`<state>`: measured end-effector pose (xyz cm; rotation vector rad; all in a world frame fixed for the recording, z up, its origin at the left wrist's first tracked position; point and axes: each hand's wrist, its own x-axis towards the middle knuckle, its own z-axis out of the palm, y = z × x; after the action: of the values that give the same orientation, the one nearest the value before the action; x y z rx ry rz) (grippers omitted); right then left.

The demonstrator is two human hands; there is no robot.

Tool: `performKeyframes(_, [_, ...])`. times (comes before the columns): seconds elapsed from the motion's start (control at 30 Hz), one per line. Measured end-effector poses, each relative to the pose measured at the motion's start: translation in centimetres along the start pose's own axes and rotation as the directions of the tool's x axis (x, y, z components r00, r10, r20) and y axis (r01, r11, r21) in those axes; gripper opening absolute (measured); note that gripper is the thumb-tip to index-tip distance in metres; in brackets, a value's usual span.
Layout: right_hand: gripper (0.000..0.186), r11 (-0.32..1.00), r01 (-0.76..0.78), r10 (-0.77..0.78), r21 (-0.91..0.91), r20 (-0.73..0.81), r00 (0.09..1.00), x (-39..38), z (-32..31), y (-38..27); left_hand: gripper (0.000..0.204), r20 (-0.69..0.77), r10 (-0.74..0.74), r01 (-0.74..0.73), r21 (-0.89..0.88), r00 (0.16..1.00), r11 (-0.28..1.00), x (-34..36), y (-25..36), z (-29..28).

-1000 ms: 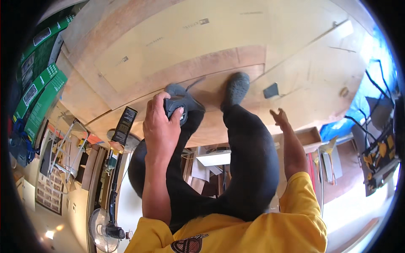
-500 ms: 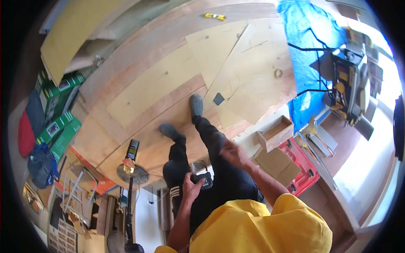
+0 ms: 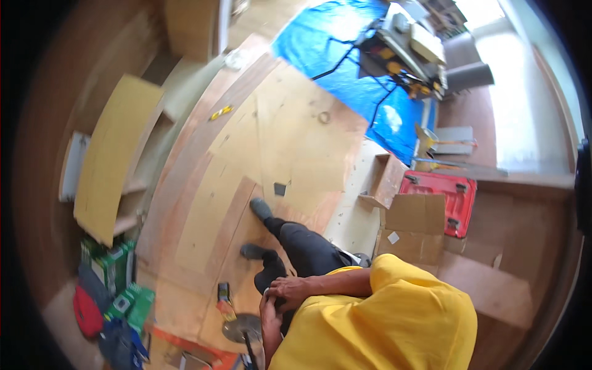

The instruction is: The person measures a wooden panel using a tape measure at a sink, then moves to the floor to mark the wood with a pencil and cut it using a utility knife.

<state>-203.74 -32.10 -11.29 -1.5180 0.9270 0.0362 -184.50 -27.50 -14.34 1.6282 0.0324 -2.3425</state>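
My hands meet in front of my black trousers, below the yellow shirt [image 3: 382, 314]. My left hand [image 3: 269, 314] is closed around a small dark, blocky thing that is mostly hidden by the fingers. Over it, from the right, comes my right hand [image 3: 291, 290], its fingers curled against the left hand. Whether the right fingers grip the dark thing too is hidden. Close to my left hand, a round dark base [image 3: 242, 328] with a pole stands on the wooden boards, next to a dark handheld-looking device [image 3: 223, 291].
Thin plywood sheets [image 3: 296, 129] cover the floor. A yellow tool [image 3: 220, 112] lies on them. To the right are an open wooden box [image 3: 385, 179], a red case [image 3: 453, 200] and a cardboard box [image 3: 413, 219]. Farther off, a workbench [image 3: 401, 61] stands on a blue tarp [image 3: 308, 43].
My view has turned, shifting the room across the picture. My right hand, held apart earlier, has come over to my left hand. The black block in the left hand is now largely covered.
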Motion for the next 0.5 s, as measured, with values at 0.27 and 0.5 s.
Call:
performKeyframes(0.27, [0.059,0.991,-0.053,0.071,0.12,-0.151,0.986,-0.5,-2.0,-3.0,0.045,0.272,-0.007,0.098,-0.323,0.962,0.941,-3.3,3.5,1.0])
performKeyframes(0.5, [0.065,0.982,-0.152,0.106,-0.114,-0.335,0.936,-3.7,-1.6,-7.0,0.04,0.398,-0.015,0.128,-0.261,0.917,0.957,-6.6,4.7,5.0])
